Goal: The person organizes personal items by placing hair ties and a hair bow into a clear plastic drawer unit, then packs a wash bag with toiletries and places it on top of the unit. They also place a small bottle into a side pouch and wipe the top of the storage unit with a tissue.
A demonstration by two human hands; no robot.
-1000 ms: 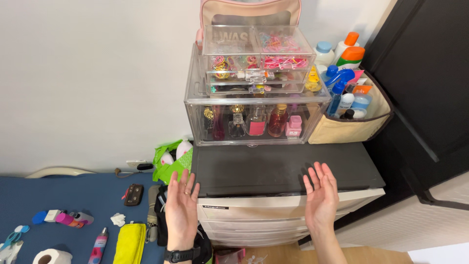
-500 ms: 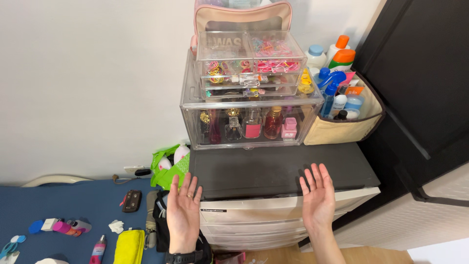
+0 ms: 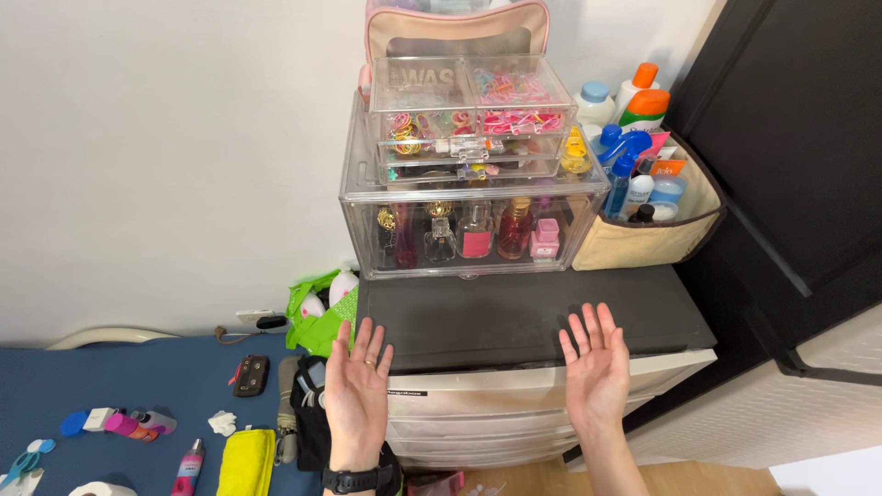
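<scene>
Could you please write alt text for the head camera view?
Two empty, open hands, left and right, palms up before a dark-topped cream plastic drawer unit carrying a clear acrylic drawer organiser of small bottles.

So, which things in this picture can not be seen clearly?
Head view only:
- Pink bag: top cut off by the frame edge.
- Drawer unit: lower drawers hidden behind the left hand and right hand.
- Clear organizer: small contents too tiny to identify.
- Roll on the blue surface: cut off at the bottom edge.
</scene>
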